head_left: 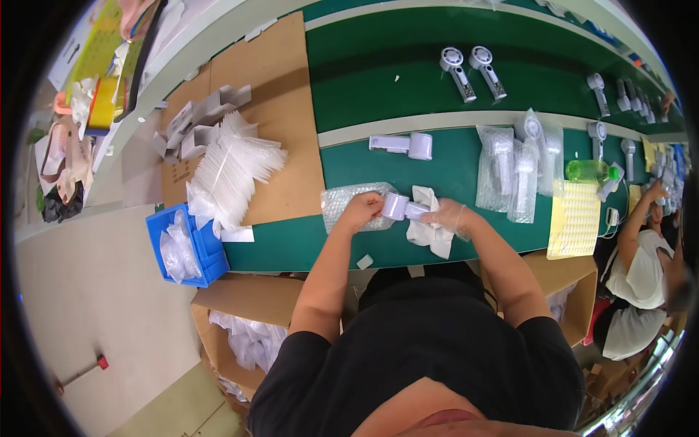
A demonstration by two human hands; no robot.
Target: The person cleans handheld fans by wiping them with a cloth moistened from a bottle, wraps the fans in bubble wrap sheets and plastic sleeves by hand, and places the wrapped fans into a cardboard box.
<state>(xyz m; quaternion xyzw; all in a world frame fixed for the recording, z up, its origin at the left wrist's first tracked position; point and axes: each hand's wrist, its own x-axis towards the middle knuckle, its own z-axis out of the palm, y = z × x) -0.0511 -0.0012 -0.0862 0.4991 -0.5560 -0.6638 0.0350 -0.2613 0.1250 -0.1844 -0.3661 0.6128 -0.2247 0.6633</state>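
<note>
A pale lavender handheld fan (395, 206) lies across between my two hands, just above the green table. My left hand (362, 211) has its fingers closed at the fan's head end. On the handle end, my right hand (447, 215) is closed, with a white cloth (432, 234) bunched beside and below the fingers. Something clear, like thin plastic, shows around the right wrist. A bubble wrap bag (336, 202) lies flat under and beside my left hand. Farther back, a second handheld fan (402, 144) rests on its side.
Bubble-wrapped fans (523, 171) lie at right, near a yellow sheet (575, 222) and green bottle (588, 171). Fanned white sleeves (237, 164) cover cardboard (284, 109) at left. A blue bin (215, 251) and open box (251, 295) stand near the edge. Another person (641, 266) works at right.
</note>
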